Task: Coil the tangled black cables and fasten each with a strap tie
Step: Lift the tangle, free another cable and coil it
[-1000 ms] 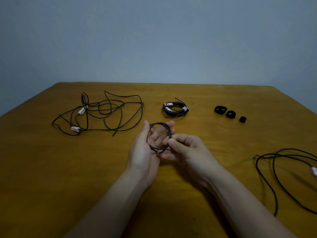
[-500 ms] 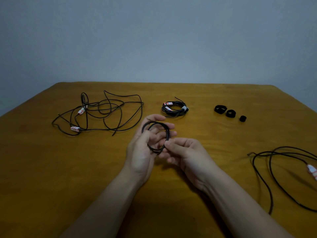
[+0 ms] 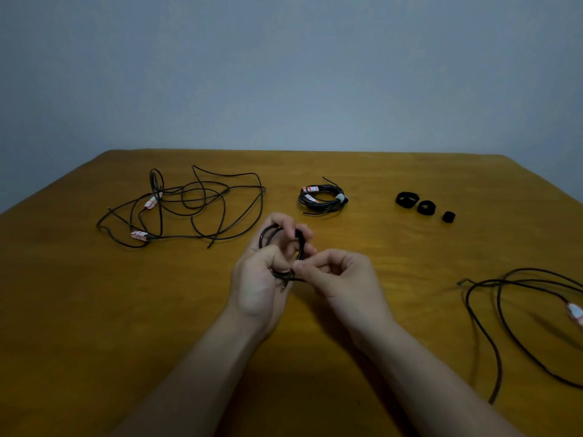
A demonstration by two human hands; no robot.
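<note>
Cable coil (image 3: 264, 234): black, a few small loops, held above the middle of the desk (image 3: 126, 310) between both hands; one short end sticks out at the bottom of the loops.
Left hand (image 3: 258, 279): palm turned inward, fingers curled over the top of the coil and through its opening, thumb pressing the lower strands against the palm.
Right hand (image 3: 344, 279): thumb and forefinger pinch the coil at its lower right edge, touching the left hand's thumb; the other fingers are folded into the palm.
Tangled cables (image 3: 193, 199): loose black heap on the far left of the desk, well apart from the hands, with two red-and-white labels among the strands.
Finished coil (image 3: 318, 205): flat on the desk just beyond the hands, bound on its right side with a pale tie; a red-and-white label shows at its upper left.
Strap ties (image 3: 426, 207): three black rolled pieces in a slanting row to the right of the finished coil, the rightmost the smallest.
Loose cable (image 3: 467, 301): wide black loops at the right edge of the desk, partly out of view, a red-and-white label near the edge; whether it joins the held coil cannot be told.
Wall (image 3: 284, 74): plain grey-blue, behind the desk's far edge.
</note>
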